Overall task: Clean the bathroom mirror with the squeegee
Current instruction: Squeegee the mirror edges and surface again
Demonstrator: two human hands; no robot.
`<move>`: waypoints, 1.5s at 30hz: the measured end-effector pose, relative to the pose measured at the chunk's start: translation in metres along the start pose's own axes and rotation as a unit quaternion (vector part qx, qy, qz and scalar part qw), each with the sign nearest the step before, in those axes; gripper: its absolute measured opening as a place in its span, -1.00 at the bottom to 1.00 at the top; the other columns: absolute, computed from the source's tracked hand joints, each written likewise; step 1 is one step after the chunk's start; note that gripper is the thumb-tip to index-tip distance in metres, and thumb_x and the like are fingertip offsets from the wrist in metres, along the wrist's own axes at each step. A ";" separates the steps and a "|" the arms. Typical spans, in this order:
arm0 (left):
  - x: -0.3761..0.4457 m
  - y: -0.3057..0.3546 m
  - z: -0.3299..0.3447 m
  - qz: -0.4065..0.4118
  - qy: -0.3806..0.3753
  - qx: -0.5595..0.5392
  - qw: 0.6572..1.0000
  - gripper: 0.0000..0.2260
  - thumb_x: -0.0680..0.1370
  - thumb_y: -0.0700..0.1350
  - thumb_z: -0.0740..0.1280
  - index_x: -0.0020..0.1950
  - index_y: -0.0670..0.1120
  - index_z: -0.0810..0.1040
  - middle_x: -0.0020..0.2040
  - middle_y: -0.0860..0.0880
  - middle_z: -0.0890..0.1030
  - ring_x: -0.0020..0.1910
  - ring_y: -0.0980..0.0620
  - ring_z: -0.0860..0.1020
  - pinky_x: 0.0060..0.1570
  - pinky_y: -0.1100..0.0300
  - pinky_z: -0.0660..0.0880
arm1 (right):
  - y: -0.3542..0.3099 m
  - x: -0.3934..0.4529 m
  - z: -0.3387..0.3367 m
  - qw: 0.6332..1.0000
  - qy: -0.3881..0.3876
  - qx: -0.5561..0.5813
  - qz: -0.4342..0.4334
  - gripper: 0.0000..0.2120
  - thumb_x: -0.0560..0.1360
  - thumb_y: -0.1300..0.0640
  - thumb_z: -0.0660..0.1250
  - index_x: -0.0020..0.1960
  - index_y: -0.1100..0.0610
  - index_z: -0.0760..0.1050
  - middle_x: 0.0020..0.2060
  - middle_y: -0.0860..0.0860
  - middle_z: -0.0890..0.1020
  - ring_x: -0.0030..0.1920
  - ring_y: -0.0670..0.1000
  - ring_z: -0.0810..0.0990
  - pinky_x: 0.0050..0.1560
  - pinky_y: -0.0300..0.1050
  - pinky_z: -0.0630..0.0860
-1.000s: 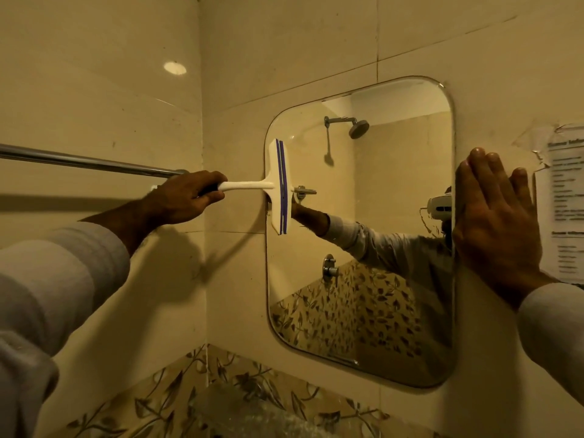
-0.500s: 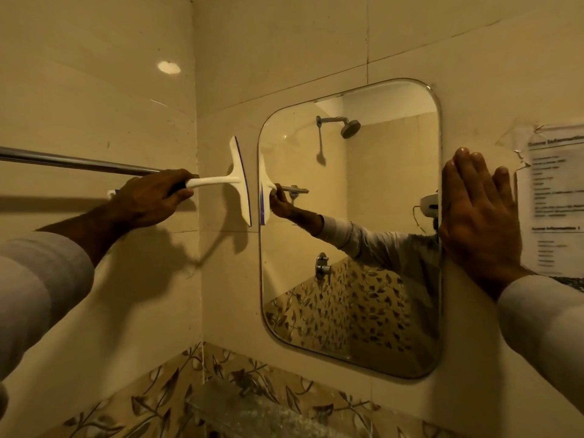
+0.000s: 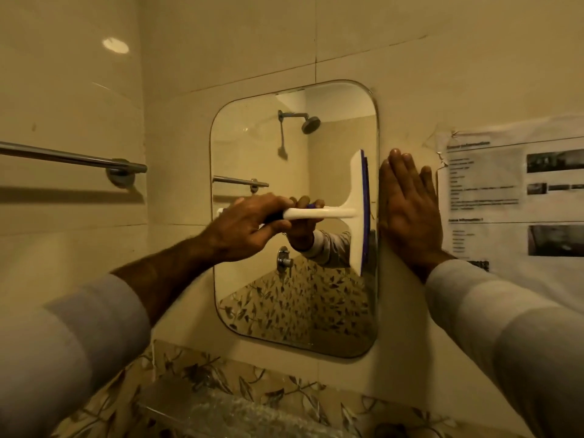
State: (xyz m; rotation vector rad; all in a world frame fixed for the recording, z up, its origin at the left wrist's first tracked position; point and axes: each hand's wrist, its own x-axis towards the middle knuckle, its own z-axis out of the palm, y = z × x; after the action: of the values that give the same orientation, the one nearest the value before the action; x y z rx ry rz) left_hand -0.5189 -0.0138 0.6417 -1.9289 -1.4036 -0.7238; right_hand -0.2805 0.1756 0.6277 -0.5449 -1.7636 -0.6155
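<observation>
A person's left hand [image 3: 249, 226] grips the white squeegee [image 3: 354, 210] by its handle, blade upright against the mirror [image 3: 294, 311] near its right edge; half a second ago it was off the left edge. The right hand [image 3: 407, 213], fingers straight, presses flat on the wall beside a taped notice [image 3: 512, 191]. A towel rail [image 3: 72, 159] is mounted at left.

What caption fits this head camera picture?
Left hand holds the squeegee at the mirror's right edge; right hand rests flat on the wall.
</observation>
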 end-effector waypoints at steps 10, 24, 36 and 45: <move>0.008 -0.007 0.036 -0.011 -0.026 -0.040 0.999 -0.70 0.58 0.05 0.24 0.28 -0.01 0.49 0.04 0.05 0.56 -0.06 0.06 0.50 -0.02 0.05 0.52 | 0.002 0.000 0.004 0.999 0.028 0.022 -0.009 -0.40 0.61 -0.01 0.02 0.57 0.27 0.11 0.57 0.20 0.13 0.59 0.18 0.03 0.57 0.15 -0.10; -0.033 -0.074 -0.023 -0.051 -0.057 0.015 0.997 -0.74 0.59 0.03 0.26 0.27 0.05 0.47 -0.03 0.16 0.48 -0.11 0.23 0.49 -0.13 0.30 0.42 | 0.006 0.000 0.008 0.999 0.035 0.009 -0.008 -0.35 0.58 0.26 0.26 0.59 0.25 0.06 0.58 0.19 0.08 0.60 0.17 -0.02 0.58 0.19 -0.08; -0.115 -0.147 -0.093 -0.158 -0.089 0.131 0.975 -0.86 0.61 -0.01 0.30 0.16 0.12 0.45 -0.17 0.24 0.46 -0.26 0.18 0.46 -0.31 0.25 0.32 | 0.019 0.002 0.033 1.000 0.018 0.008 -0.008 -0.32 0.58 0.04 0.10 0.62 0.15 -0.06 0.61 0.12 -0.03 0.61 0.11 -0.13 0.59 0.12 -0.24; -0.128 -0.158 -0.105 -0.174 -0.095 0.155 0.968 -0.88 0.61 -0.03 0.30 0.14 0.09 0.46 -0.19 0.19 0.46 -0.28 0.15 0.46 -0.32 0.22 0.34 | 0.016 0.001 0.026 1.000 0.019 -0.006 -0.007 -0.30 0.54 0.02 0.09 0.61 0.17 -0.04 0.60 0.13 -0.02 0.61 0.12 -0.11 0.58 0.09 -0.26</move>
State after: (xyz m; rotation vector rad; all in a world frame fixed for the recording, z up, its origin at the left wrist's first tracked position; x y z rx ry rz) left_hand -0.7123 -0.1357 0.6411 -1.5580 -1.8819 -0.4444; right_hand -0.2899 0.2047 0.6250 -0.5267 -1.7301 -0.6417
